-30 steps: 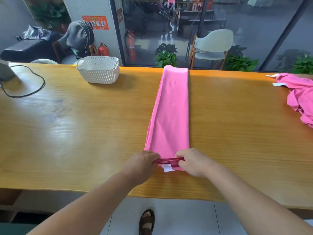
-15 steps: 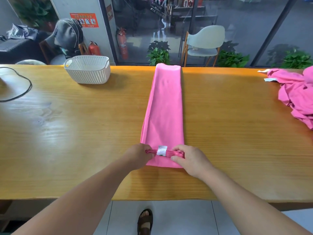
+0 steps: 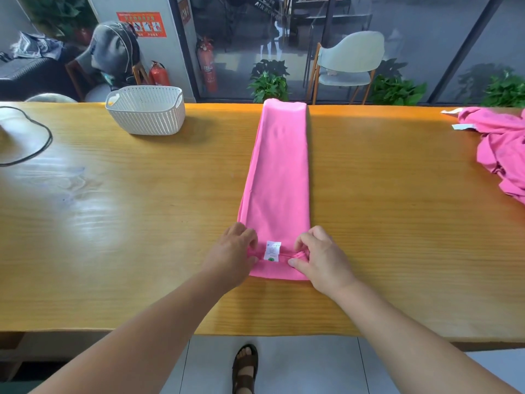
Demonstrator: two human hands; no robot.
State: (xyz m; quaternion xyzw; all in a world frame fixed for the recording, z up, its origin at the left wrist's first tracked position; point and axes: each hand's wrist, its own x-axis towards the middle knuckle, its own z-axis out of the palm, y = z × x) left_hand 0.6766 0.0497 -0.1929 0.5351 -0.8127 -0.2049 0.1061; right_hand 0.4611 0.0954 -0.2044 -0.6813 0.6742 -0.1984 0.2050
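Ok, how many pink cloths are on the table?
2. A folded cloth mid-table, its near end pinched by the left hand and right hand. A crumpled heap at the right edge, cut off, possibly hiding more.

1. A long wooden table [image 3: 113,223] carries everything.
2. A folded pink cloth [image 3: 279,180] lies in a narrow strip across its middle.
3. A white basket [image 3: 146,115] stands far left.
4. A black cable [image 3: 42,143] loops at the left edge.
5. A crumpled pink cloth [image 3: 502,155] lies at the right edge.
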